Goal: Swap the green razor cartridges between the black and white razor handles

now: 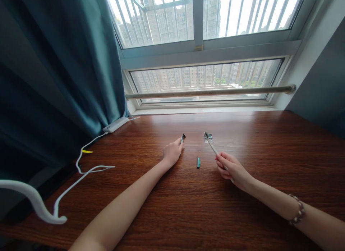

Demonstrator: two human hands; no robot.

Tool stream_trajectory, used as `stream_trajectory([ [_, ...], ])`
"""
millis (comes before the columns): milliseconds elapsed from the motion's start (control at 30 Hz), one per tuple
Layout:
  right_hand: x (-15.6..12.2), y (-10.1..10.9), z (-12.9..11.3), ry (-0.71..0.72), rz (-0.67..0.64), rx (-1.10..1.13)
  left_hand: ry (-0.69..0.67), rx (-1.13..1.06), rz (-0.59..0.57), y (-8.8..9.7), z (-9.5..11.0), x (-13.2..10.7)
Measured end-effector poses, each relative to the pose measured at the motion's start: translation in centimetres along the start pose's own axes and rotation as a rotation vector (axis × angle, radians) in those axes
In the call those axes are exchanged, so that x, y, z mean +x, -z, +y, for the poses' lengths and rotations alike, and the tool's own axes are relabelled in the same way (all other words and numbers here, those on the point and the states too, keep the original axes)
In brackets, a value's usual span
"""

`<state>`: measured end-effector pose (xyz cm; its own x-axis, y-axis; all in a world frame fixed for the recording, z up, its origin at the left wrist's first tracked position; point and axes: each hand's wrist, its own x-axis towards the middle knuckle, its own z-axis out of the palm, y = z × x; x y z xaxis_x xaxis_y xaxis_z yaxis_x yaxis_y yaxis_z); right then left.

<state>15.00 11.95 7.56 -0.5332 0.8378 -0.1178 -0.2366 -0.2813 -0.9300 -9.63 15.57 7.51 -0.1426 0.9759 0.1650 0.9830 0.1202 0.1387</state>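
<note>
Just below center frame, left hand [171,154] is closed around what looks like a razor [182,138], dark head poking out past the fist. Over to the right, right hand [231,168] is gripping a toothbrush [212,146], dark bristle end right over a little clear plastic piece [211,139], can't tell if they touch. Green-and-black razor cartridge [198,163] lies between the hands on the wood-grain tabletop [172,222].
</note>
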Motion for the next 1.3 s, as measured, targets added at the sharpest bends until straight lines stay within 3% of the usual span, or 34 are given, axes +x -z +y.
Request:
stream_trajectory([
  [167,0.2,-0.9,-0.6,-0.051,-0.005,0.072,0.045,-0.089,0.081,1.3,0.6,-1.0],
  [267,0.5,-2.6,-0.6,-0.069,-0.003,0.081,-0.080,-0.387,0.132,2.1,2.2,-2.7],
  [300,0.6,-3.3,-0.5,-0.064,-0.012,0.061,-0.141,-0.568,0.084,2.2,2.9,-3.4],
  [367,0.9,-4.8,0.0,-0.047,-0.052,-0.013,-0.198,-0.953,-0.128,2.3,4.3,-4.5],
  [433,1.2,-6.0,0.3,-0.017,-0.121,-0.147,-0.118,-1.255,-0.292,2.3,5.1,-5.0],
  [500,1.6,-6.2,0.4,0.107,-0.172,-0.344,0.015,-1.436,-0.290,2.5,5.2,-5.0],
  [633,2.8,-3.9,0.0,0.528,-0.114,-0.863,0.183,-1.622,-0.097,3.3,4.1,-3.7],
  [700,3.4,-2.2,0.0,0.605,-0.078,-1.059,0.245,-1.685,-0.137,3.3,3.6,-3.2],
  [833,4.3,-0.3,0.8,0.533,-0.102,-1.162,0.256,-1.651,-0.301,2.5,3.5,-3.0],
  [933,4.5,-0.2,1.4,0.496,-0.094,-1.135,0.214,-1.583,-0.434,1.9,3.8,-3.5],
  [1067,4.6,-0.2,1.7,0.515,-0.092,-1.085,0.217,-1.516,-0.497,1.3,4.0,-3.9],
  [1167,4.7,-0.2,1.7,0.607,-0.018,-1.016,0.229,-1.491,-0.573,1.1,3.9,-3.9],
  [1300,4.4,-0.7,1.2,0.769,0.067,-0.936,0.164,-1.624,-0.781,1.4,4.2,-4.1],
])
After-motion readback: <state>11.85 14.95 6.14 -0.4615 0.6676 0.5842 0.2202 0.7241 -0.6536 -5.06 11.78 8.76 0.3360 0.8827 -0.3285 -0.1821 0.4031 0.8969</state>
